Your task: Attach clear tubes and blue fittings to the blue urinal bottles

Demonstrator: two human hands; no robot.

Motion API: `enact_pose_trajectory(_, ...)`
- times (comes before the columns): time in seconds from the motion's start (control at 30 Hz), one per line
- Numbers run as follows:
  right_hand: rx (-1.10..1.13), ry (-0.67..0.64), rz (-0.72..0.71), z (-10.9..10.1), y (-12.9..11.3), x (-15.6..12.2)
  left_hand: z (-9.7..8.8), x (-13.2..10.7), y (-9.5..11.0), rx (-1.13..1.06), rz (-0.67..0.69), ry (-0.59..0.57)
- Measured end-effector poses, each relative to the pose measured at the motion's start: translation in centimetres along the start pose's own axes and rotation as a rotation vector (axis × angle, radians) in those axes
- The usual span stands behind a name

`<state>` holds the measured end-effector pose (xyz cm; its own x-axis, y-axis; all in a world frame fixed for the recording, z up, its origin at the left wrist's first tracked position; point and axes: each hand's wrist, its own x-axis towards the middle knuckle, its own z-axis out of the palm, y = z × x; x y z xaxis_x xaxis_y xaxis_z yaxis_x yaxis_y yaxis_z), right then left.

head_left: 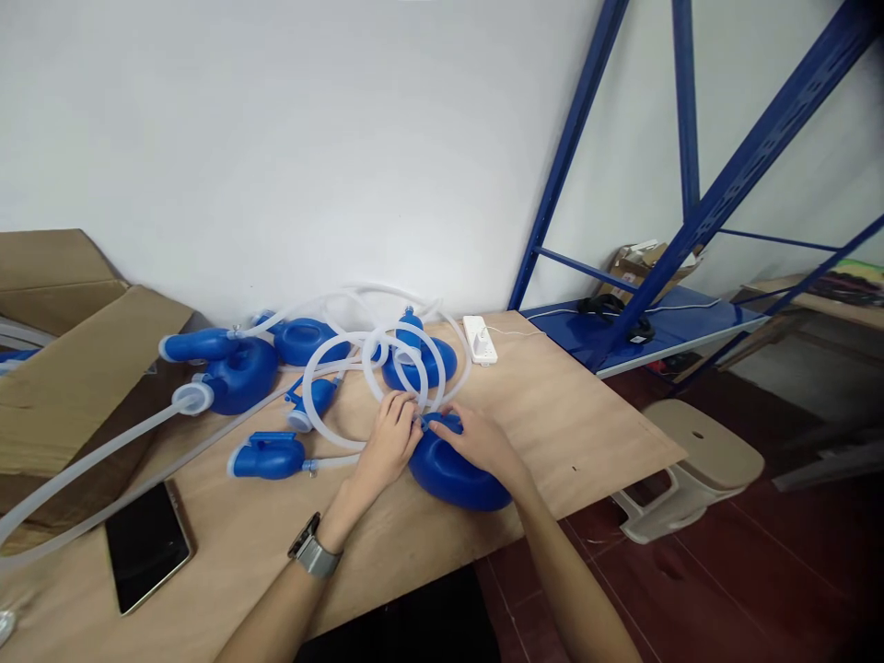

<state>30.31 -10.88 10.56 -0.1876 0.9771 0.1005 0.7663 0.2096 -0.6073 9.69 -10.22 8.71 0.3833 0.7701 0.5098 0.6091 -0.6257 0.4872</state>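
Both my hands meet over a blue rounded plastic vessel near the front of the wooden table. My left hand has its fingers curled and pinched on a loop of translucent white tube at the vessel's neck. My right hand rests on top of the vessel, fingers closed around its neck. A watch sits on my left wrist. Several more blue vessels joined to white tubes lie behind and to the left.
A dark phone lies at the front left. An open cardboard box stands at the left edge. A white power strip sits by the wall. Blue metal shelving and a beige stool stand to the right.
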Motion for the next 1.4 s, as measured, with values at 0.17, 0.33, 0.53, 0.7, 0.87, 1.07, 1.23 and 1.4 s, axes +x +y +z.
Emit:
enact_pose_trajectory(0.17, -0.102, -0.014, 0.092, 0.4, -0.3, 0.6, 0.4, -0.1, -0.2, 0.024, 0.002, 0.027)
enact_pose_trajectory(0.33, -0.094, -0.107, 0.157, -0.1, -0.8, 1.3, 1.0, -0.1, -0.4, 0.052, 0.005, 0.062)
enact_pose_trajectory(0.53, -0.097, -0.165, 0.225, -0.6, -1.2, 1.5, 1.4, 0.1, -0.6, 0.077, 0.012, 0.115)
enact_pose_trajectory(0.7, -0.139, -0.193, 0.290, -0.6, -1.4, 1.4, 2.3, 0.0, -0.4, 0.107, -0.034, 0.190)
enact_pose_trajectory(0.87, -0.169, -0.166, 0.267, -0.5, -1.6, 1.3, 2.5, 0.1, -0.3, 0.100, -0.041, 0.247)
enact_pose_trajectory(1.07, -0.100, -0.094, 0.245, -0.5, -1.4, 0.5, 1.3, -3.4, 0.0, 0.098, 0.079, 0.257)
enact_pose_trajectory(1.23, -0.053, -0.010, 0.201, -0.8, -0.4, -1.7, -2.2, -9.5, -4.1, 0.264, -0.077, 0.444)
enact_pose_trajectory(1.4, 0.111, 0.036, 0.140, -1.4, 1.7, -4.1, -10.4, -14.8, -12.1, 0.529, -0.442, 0.431)
